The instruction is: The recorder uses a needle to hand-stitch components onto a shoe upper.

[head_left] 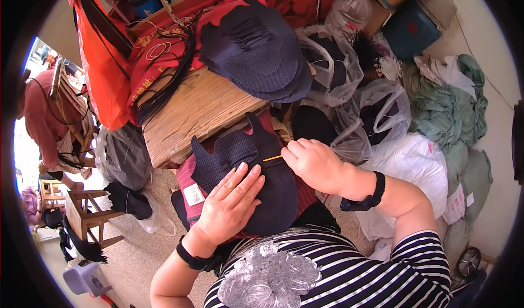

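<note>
A dark navy shoe upper piece (281, 190) of textured fabric lies across my lap over a red striped cloth (188, 169). My left hand (229, 201) rests flat on it with the fingers stretched out. My right hand (314, 163), at the right edge of the piece, pinches a thin yellow tool like a needle or small hook (271, 158). The tool points left across the fabric, just beyond my left fingertips; its tip is too small to make out. On the wooden bench ahead sits a stack of similar navy pieces (251, 51), the top one cut into strips.
Black cords (183, 62) hang over the wooden bench (185, 111) beside a red bag (103, 73). Clear plastic bags (376, 117) and a white bag (409, 171) crowd the right. A wooden stool (87, 212) stands left, with another person (46, 111) seated beyond.
</note>
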The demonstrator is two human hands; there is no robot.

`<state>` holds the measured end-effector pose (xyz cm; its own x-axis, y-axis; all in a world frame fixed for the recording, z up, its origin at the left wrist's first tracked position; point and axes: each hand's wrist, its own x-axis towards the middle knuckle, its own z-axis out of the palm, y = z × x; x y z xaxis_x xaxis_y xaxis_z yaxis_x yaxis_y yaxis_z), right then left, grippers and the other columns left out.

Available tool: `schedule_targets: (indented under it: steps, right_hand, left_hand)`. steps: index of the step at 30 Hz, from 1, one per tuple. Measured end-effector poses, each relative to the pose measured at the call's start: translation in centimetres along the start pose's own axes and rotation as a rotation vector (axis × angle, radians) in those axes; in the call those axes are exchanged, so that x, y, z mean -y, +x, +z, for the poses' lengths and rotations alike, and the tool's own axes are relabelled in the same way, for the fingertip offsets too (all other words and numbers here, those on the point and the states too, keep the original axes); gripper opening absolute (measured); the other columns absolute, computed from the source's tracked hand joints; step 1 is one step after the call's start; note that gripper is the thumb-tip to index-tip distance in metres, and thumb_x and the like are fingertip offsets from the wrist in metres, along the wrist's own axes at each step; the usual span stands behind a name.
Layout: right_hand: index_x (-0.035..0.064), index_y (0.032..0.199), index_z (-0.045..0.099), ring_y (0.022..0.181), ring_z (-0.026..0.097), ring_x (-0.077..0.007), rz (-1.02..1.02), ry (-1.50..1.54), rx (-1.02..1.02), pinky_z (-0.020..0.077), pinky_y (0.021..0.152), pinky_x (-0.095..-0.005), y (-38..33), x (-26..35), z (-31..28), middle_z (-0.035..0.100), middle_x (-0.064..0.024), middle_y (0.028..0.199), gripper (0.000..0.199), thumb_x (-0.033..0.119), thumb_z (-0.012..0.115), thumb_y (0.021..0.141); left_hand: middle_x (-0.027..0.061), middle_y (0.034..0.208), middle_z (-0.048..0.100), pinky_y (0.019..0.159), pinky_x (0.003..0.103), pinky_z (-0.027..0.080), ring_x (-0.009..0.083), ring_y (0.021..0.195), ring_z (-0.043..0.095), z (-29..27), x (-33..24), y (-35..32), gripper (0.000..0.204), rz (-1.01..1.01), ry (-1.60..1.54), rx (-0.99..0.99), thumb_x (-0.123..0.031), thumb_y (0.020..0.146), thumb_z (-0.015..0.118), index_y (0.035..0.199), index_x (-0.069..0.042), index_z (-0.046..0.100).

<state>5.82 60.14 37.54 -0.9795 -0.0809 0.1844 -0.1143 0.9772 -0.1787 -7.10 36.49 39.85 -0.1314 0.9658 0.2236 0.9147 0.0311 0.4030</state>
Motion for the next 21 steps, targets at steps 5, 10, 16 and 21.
schedule_targets:
  steps: [5, 10, 16, 21]
  right_hand:
    - [0.0011, 0.104, 0.066, 0.085, 0.063, -0.0223, -0.126, -0.027, -0.048, 0.0539, 0.073, -0.0347, 1.2, -0.6, 0.2, 0.059, -0.007, 0.088, 0.023, 0.014, 0.063, 0.084]
    - [0.0, 0.104, 0.065, 0.086, 0.064, -0.0226, -0.237, 0.032, -0.119, 0.0548, 0.073, -0.0342, 2.8, -1.2, 0.1, 0.059, -0.0074, 0.089, 0.027, 0.014, 0.063, 0.081]
    - [-0.0004, 0.103, 0.064, 0.086, 0.065, -0.0255, -0.232, 0.193, -0.102, 0.0556, 0.073, -0.0362, 3.7, -0.9, 0.1, 0.061, -0.0094, 0.091, 0.023, 0.01, 0.065, 0.083]
    - [0.0022, 0.097, 0.061, 0.083, 0.065, -0.0343, -0.094, 0.55, -0.085, 0.0541, 0.073, -0.0437, 3.7, -1.2, 0.7, 0.061, -0.0137, 0.09, 0.011, 0.011, 0.066, 0.091]
  left_hand:
    - [0.0127, 0.148, 0.057, 0.116, 0.045, 0.043, 0.0335, 0.141, 0.05, -0.2, 0.0, 0.1, 0.057, 0.006, 0.002, 0.005, -0.013, 0.079, 0.078, 0.133, -0.003, 0.065]
    - [0.0132, 0.147, 0.057, 0.116, 0.045, 0.043, 0.0346, 0.141, 0.05, -0.3, 0.0, 0.2, 0.056, 0.006, -0.01, -0.002, -0.013, 0.079, 0.078, 0.133, -0.003, 0.066]
    - [0.0129, 0.147, 0.058, 0.114, 0.046, 0.044, 0.0366, 0.139, 0.051, -0.1, 0.2, 0.0, 0.056, 0.005, -0.023, -0.022, -0.012, 0.079, 0.077, 0.132, -0.002, 0.066]
    - [0.0182, 0.139, 0.061, 0.11, 0.045, 0.048, 0.0381, 0.13, 0.06, 0.5, 0.8, 0.2, 0.048, -0.056, -0.323, -0.283, 0.002, 0.078, 0.077, 0.125, -0.005, 0.069]
